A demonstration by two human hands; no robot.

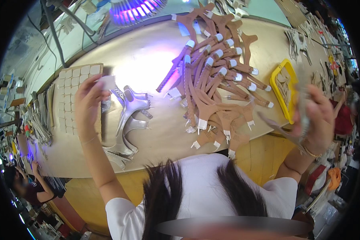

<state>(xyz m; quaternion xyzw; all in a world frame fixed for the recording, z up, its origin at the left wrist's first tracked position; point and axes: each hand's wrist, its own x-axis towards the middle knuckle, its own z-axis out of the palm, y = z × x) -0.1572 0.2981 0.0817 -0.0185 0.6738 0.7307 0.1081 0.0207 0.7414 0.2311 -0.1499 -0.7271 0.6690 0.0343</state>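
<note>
My left hand [88, 105] is raised over the left side of the table, its fingers pinching a small white square patch [108, 83]. Beside it lies a board [101, 72] covered with rows of similar pale patches. Silver strap pieces [129, 110], which look like sandal uppers, rest just right of that hand. Off to the right, my right hand [318, 116] is closed around a greyish strap piece [282, 127], with one tail hanging out to the left; motion blurs it. A heap of brown strap pieces [216, 94] with whitish tips fills the middle of the table.
A yellow tray [275, 82] with beige pieces stands left of my right hand. A lit, ribbed lamp [138, 10] shines at the back. Braided strips [40, 122] hang at the left edge. Another person [32, 188] is at the lower left.
</note>
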